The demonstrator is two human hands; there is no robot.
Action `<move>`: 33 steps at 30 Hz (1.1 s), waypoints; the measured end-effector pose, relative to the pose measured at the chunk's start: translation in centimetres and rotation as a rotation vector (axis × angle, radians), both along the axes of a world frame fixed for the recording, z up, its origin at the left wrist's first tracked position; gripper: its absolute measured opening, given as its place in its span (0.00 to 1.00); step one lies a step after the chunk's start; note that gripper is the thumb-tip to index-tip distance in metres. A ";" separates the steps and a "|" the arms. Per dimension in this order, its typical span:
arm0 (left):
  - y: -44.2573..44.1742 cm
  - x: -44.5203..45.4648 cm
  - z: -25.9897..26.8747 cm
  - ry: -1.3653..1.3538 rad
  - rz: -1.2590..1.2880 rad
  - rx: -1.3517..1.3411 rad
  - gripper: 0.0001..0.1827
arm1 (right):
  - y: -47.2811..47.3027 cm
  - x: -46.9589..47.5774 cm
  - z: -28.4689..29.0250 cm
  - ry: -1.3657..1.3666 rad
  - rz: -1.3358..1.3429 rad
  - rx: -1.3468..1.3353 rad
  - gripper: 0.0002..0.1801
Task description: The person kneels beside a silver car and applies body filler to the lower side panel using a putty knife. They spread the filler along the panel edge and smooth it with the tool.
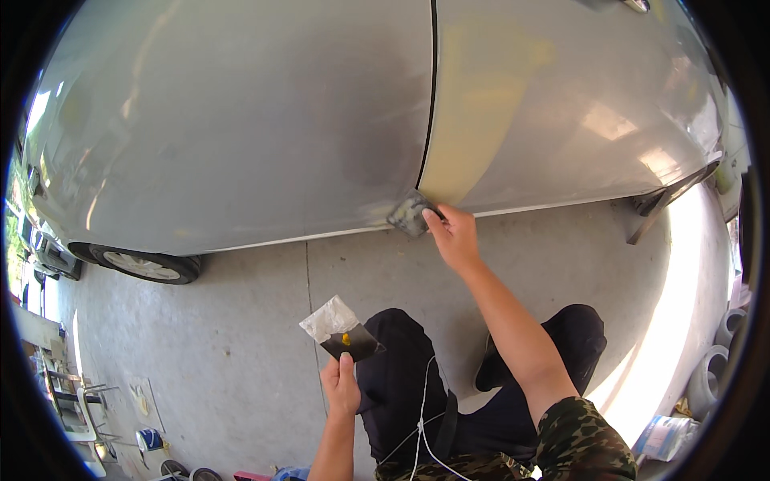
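Observation:
My left hand (pixel 341 385) grips a dark flat plate (pixel 361 344) by its lower edge, thumb on top. Pale grey paste (pixel 332 318) covers the plate's far part, with a small yellow dab beside it. In my right hand (pixel 452 234) is a thin, smeared flat spreader (pixel 410 214), which lies at the lower edge of a grey car's body, by the bottom of the dark vertical panel gap (pixel 431 108). A yellowish filler patch (pixel 481 114) runs down the panel right of that gap. Left of it the grey panel (pixel 240 132) shows a darker, dull area.
A car wheel (pixel 144 266) stands at the left, a support leg (pixel 646 219) at the right. On the concrete floor (pixel 240 349) lie a board with residue (pixel 146 403), a can (pixel 149 440) and a plastic bottle (pixel 665 438). White cords (pixel 421 424) hang over my lap.

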State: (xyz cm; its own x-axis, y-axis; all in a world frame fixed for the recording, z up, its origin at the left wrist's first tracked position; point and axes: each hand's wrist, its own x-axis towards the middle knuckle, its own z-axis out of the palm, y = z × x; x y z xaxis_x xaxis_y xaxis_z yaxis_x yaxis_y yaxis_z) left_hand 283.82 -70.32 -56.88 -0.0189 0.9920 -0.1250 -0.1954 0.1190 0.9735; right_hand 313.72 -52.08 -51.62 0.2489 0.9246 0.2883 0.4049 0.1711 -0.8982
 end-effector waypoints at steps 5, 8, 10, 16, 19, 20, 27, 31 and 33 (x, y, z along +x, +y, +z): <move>-0.1 -0.1 -0.2 0.015 0.001 -0.036 0.18 | 0.2 0.4 0.0 0.030 0.011 -0.027 0.13; 0.0 0.0 0.1 0.042 0.014 -0.029 0.19 | 0.3 0.5 0.0 0.027 -0.006 -0.036 0.13; 0.1 0.1 0.6 0.019 -0.015 -0.009 0.19 | 0.3 0.4 0.2 0.014 -0.003 -0.036 0.14; 0.6 1.3 2.2 -0.090 -0.054 0.067 0.21 | -1.9 1.1 1.0 -0.194 -0.008 -0.020 0.12; 0.7 1.5 2.3 -0.118 -0.026 0.079 0.20 | -5.4 3.6 2.4 -0.429 0.048 -0.107 0.08; 0.7 1.4 2.2 -0.114 -0.041 0.081 0.20 | -6.7 4.7 3.2 -0.514 0.055 -0.054 0.08; 0.7 1.0 1.3 -0.155 -0.045 0.050 0.20 | -19.7 19.0 11.5 -1.108 -0.151 -0.233 0.14; 0.6 0.5 1.1 -0.156 -0.100 0.038 0.19 | -27.7 23.8 10.7 -1.488 -0.172 -0.919 0.09; 0.9 0.3 1.1 -0.153 -0.120 0.044 0.18 | -31.2 24.8 10.1 -1.318 0.162 -0.933 0.09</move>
State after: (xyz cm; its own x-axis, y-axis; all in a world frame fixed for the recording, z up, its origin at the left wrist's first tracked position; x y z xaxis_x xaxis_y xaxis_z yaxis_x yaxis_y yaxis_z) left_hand 284.17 -69.43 -55.75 0.1160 0.9905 -0.0735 -0.3284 0.1081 0.9383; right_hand 338.48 -83.33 -41.55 0.1845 0.8815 -0.4347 0.9693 -0.0900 0.2288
